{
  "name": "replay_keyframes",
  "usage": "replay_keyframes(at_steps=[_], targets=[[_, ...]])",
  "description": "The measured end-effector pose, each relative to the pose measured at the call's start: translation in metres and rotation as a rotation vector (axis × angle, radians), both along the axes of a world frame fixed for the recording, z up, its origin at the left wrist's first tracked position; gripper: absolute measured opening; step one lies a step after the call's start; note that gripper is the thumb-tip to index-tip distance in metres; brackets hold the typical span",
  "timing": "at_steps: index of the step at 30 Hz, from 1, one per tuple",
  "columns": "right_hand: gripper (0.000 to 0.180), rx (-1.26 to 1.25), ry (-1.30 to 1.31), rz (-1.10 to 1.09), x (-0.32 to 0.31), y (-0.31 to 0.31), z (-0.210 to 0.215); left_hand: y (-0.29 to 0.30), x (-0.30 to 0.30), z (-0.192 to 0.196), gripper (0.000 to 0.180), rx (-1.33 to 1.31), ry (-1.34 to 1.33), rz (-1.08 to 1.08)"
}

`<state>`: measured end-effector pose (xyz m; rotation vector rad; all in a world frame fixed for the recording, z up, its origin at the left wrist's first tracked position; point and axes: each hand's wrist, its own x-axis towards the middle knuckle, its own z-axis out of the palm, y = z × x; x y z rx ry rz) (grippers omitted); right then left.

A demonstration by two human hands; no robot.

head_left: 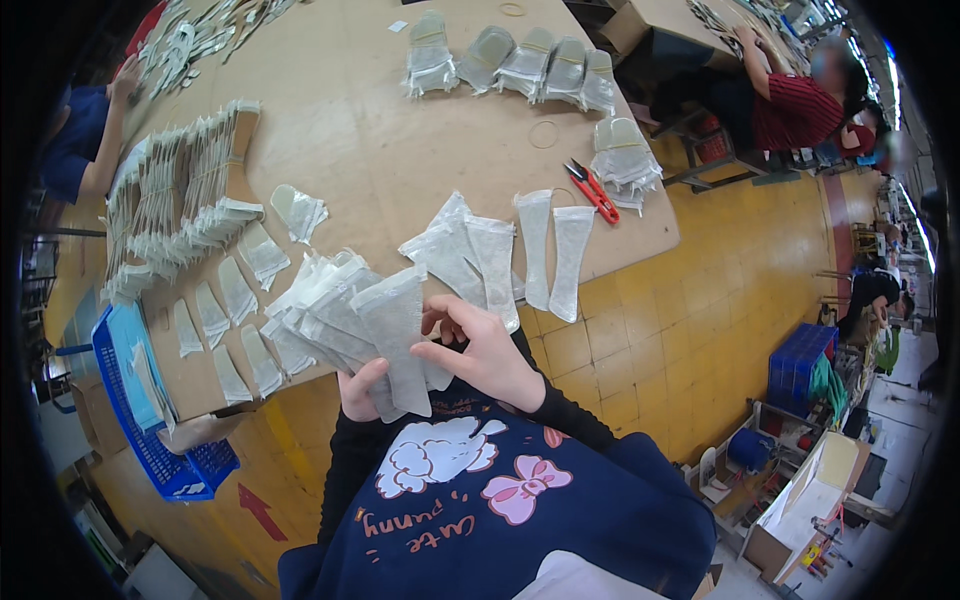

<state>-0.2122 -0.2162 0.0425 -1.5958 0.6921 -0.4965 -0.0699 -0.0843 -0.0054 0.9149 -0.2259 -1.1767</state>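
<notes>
My left hand (362,390) is closed around the lower end of a fanned stack of pale, grey-white fabric pieces (335,308), its thumb pressing on top. The pieces are long and tapered. My right hand (490,355) is at the right edge of the uppermost piece (393,315), thumb against it and fingers curled; their tips are partly hidden. Just beyond that hand lie loose overlapping pieces (490,255). Two more pieces (535,245) lie side by side to the right, overhanging the table edge. Red-handled thread snips (597,193) rest on the table beyond these.
Banded bundles (535,62) line the far side of the table (345,130). A long row of stacked pieces (185,190) stands at left, with small rounded pieces (238,290) nearer. A blue crate (200,470) adjoins the left edge. Co-workers sit at left (85,140) and far right (795,110).
</notes>
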Motion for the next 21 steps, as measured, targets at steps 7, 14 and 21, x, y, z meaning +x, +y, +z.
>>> replay_keyframes(at_steps=[7,14,21], targets=[[0.026,-0.006,0.024,-0.029,0.003,0.008,-0.002,0.007,0.003,-0.002,0.055,0.042,0.019,-0.052],[0.024,-0.079,0.061,-0.019,0.001,0.006,0.001,0.009,0.003,-0.007,0.053,0.046,0.066,-0.058],[0.024,-0.073,0.045,-0.029,0.006,0.008,-0.001,0.012,0.007,-0.006,0.055,0.096,0.052,-0.061]])
